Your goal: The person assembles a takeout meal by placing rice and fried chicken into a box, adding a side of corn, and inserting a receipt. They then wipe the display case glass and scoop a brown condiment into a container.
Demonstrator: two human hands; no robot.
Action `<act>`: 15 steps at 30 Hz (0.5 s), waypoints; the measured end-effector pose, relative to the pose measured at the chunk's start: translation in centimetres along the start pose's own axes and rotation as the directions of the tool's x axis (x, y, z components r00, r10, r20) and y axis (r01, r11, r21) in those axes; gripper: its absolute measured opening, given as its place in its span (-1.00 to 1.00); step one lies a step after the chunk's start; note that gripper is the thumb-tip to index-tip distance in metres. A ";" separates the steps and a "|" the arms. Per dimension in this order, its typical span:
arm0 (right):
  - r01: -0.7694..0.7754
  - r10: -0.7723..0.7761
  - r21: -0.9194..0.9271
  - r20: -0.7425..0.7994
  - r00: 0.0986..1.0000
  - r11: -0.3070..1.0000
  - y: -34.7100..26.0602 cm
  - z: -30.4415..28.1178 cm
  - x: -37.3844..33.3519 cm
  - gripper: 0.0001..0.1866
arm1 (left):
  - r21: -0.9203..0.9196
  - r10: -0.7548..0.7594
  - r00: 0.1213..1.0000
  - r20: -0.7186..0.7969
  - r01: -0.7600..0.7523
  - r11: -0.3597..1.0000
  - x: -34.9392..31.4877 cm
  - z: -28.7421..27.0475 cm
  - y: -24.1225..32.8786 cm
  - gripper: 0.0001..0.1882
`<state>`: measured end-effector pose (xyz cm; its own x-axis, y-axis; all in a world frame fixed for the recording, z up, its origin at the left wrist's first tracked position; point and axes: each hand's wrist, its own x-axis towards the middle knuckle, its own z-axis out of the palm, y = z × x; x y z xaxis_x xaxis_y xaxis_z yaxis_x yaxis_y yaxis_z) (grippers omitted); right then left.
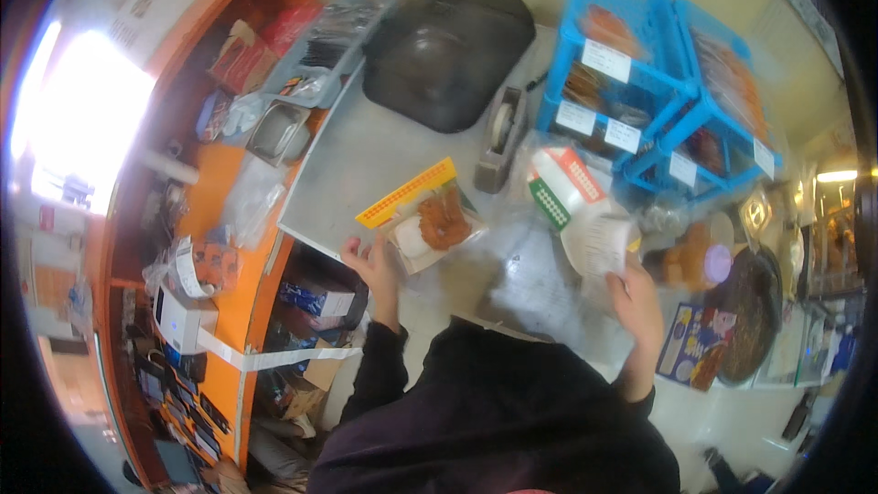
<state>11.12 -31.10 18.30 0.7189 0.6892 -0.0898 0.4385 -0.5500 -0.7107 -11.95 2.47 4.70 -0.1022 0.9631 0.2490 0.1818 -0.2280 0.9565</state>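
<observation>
On the metal worktop (352,142) sits an opened paper food box (422,263) with a yellow patterned flap. White rice (412,236) and a brown fried piece of food (445,222) lie in it. My left hand (370,267) is at the box's near left corner, fingers apart; I cannot tell if it touches the box. My right hand (633,297) is closed on a white paper-like piece (605,254) with faint lines, blurred. Beyond it stand stacked paper boxes (569,185) in white, red and green.
A tape dispenser (500,142) and a large black tray (448,53) occupy the back. Blue plastic baskets (681,82) stand at the back right. Jars with a purple lid (717,263) and a dark round pan (752,320) are right. An orange counter (208,197) holds a label printer (183,318).
</observation>
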 end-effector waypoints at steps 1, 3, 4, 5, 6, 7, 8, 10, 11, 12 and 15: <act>-0.094 0.102 -0.078 0.112 0.988 0.993 -0.1 1.1 0.8 -0.63 | 0.036 0.142 0.988 0.053 -0.144 0.989 -1.8 -0.5 0.2 -0.53; -0.159 0.205 -0.192 0.249 0.947 0.968 0.3 2.4 1.5 -0.59 | 0.027 0.414 0.894 0.170 -0.424 0.905 -5.6 -1.1 1.0 -0.52; -0.132 0.194 -0.218 0.292 0.937 0.967 0.5 3.3 1.7 -0.58 | -0.038 0.419 0.808 0.415 -0.444 0.895 -6.8 -0.7 1.5 -0.49; -0.188 0.190 -0.042 0.366 0.911 0.981 0.9 3.8 2.1 -0.59 | -0.133 0.436 0.659 0.613 -0.458 0.879 -7.7 -0.4 2.2 -0.45; -0.244 0.153 0.161 0.434 0.888 0.956 1.2 4.2 2.3 -0.61 | -0.228 0.448 0.468 0.761 -0.455 0.861 -8.5 -0.1 3.1 -0.41; -0.304 0.157 0.295 0.432 0.888 0.906 1.4 4.6 2.2 -0.62 | -0.243 0.326 0.377 0.867 -0.251 0.937 -9.5 0.6 4.2 -0.38; -0.347 0.143 0.447 0.430 0.891 0.825 1.6 4.9 2.2 -0.64 | -0.212 0.217 0.252 0.943 -0.047 0.976 -10.5 1.7 5.3 -0.35; -0.369 0.113 0.610 0.415 0.903 0.701 1.8 5.3 1.9 -0.66 | -0.175 0.099 0.189 0.977 0.443 0.879 -12.0 3.7 7.2 -0.35; -0.355 0.100 0.634 0.401 0.911 0.687 1.8 5.5 1.8 -0.67 | -0.130 0.056 0.133 0.990 0.656 0.744 -12.3 4.5 8.1 -0.35; -0.323 0.063 0.677 0.378 0.924 0.661 1.8 5.6 1.8 -0.69 | -0.126 0.070 0.114 0.991 0.631 0.765 -12.4 5.2 8.8 -0.34; -0.309 0.108 0.686 0.321 0.941 0.659 1.9 6.2 1.5 -0.67 | -0.084 0.089 0.022 0.996 0.619 0.781 -12.7 6.5 10.2 -0.27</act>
<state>9.68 -28.23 12.48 0.5508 0.7405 -0.3851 -0.3034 -0.2522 -0.9189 -2.48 -11.19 10.27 0.9878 0.1436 -0.0604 -0.0033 0.4064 0.9137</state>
